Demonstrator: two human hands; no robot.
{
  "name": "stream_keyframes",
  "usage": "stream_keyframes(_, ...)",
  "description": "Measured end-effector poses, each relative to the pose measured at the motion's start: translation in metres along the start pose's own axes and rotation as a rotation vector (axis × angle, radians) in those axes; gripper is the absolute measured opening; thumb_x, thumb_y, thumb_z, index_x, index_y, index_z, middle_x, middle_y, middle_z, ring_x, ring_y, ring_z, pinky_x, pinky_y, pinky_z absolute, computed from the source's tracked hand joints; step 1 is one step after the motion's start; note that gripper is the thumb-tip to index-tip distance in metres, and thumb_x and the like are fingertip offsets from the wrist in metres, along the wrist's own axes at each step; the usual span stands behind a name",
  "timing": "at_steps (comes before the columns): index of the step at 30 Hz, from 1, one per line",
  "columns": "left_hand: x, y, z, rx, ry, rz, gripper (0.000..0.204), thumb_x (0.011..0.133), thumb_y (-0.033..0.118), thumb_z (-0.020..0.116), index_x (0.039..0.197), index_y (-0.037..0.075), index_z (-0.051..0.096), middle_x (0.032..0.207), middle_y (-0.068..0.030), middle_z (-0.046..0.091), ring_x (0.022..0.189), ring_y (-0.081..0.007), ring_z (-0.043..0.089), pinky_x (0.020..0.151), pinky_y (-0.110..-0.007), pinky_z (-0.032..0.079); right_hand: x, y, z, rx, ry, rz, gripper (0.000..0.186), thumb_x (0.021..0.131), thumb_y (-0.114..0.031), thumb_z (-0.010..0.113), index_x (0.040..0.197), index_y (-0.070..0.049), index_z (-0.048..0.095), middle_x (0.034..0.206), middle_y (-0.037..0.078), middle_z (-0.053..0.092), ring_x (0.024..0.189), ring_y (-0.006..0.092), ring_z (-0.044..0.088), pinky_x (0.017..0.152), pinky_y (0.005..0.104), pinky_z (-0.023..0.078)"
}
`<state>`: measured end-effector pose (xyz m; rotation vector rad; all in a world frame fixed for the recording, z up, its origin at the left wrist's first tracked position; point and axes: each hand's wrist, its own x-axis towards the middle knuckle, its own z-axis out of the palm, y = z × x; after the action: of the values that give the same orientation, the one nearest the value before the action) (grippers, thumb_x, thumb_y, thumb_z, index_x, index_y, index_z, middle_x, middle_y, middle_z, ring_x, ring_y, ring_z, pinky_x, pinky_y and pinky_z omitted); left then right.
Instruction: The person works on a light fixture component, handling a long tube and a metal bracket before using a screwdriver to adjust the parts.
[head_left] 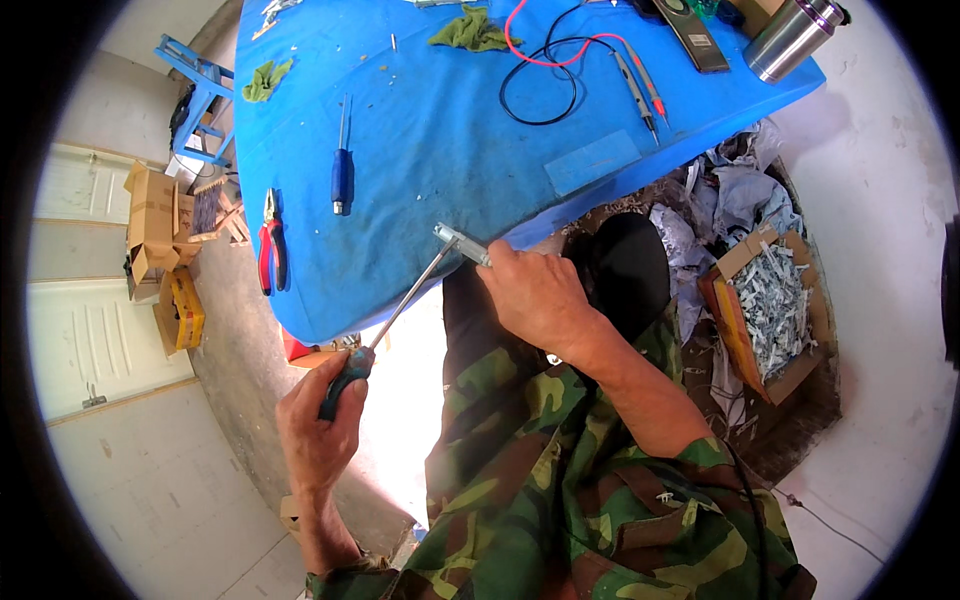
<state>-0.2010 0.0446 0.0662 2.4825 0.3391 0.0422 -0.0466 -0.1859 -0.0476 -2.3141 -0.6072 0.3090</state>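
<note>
A dark-handled screwdriver (405, 305), its long steel shaft slanting up rightward, has its tip at a narrow silver-grey metal piece (468, 247), angled beside the tabletop's (400, 215) near edge.

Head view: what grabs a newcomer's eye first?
The bright blue table cover, filling the upper middle. Just below centre, the left hand holds a screwdriver with its tip at a silver metal part in the right hand, near the table's front edge. Then the open cardboard box of pale shreds, right of the table among crumpled plastic.
</note>
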Motion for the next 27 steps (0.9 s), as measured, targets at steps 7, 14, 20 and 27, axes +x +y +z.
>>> stream_keyframes(7, 0.000, -0.005, 0.005, -0.022, 0.014, 0.075, 0.028, 0.090, 0.004, 0.072, 0.117, -0.002, 0.071, 0.088, -0.0105, 0.074, 0.075, -0.0137, 0.068, 0.067, -0.027, 0.053, 0.002, 0.001, -0.001, 0.035, -0.018, 0.004, 0.024, 0.099, -0.024, 0.060, 0.101, -0.001, 0.054, 0.078, 0.026, 0.067, 0.079, 0.0518, 0.064, 0.069, 0.0630, 0.049)
stream_keyframes(14, 0.001, -0.027, 0.007, -0.282, -0.097, -0.112, 0.030, 0.100, 0.017, 0.064, 0.120, -0.004, 0.069, 0.076, -0.0045, 0.067, 0.054, -0.0052, 0.051, 0.048, -0.021, 0.035, 0.004, 0.007, -0.001, 0.000, -0.017, -0.053, 0.024, 0.098, -0.023, 0.062, 0.096, -0.001, 0.053, 0.075, 0.025, 0.067, 0.076, 0.0508, 0.065, 0.066, 0.0613, 0.050)
stream_keyframes(20, 0.007, -0.033, 0.005, -0.658, -0.160, -0.369, 0.030, 0.100, 0.018, 0.065, 0.120, -0.004, 0.068, 0.075, -0.0059, 0.065, 0.048, -0.0025, 0.043, 0.043, -0.021, 0.030, 0.006, 0.007, -0.003, -0.040, -0.015, -0.069, 0.023, 0.097, -0.023, 0.063, 0.095, -0.001, 0.053, 0.075, 0.024, 0.067, 0.076, 0.0500, 0.066, 0.066, 0.0606, 0.051)
stream_keyframes(27, 0.000, -0.014, 0.006, -0.200, -0.056, -0.099, 0.026, 0.094, 0.010, 0.072, 0.117, -0.003, 0.070, 0.082, -0.0069, 0.071, 0.065, -0.0109, 0.063, 0.059, -0.024, 0.049, 0.005, 0.008, -0.002, -0.013, 0.005, -0.066, 0.024, 0.098, -0.023, 0.062, 0.093, -0.001, 0.053, 0.076, 0.025, 0.067, 0.077, 0.0504, 0.065, 0.067, 0.0611, 0.049)
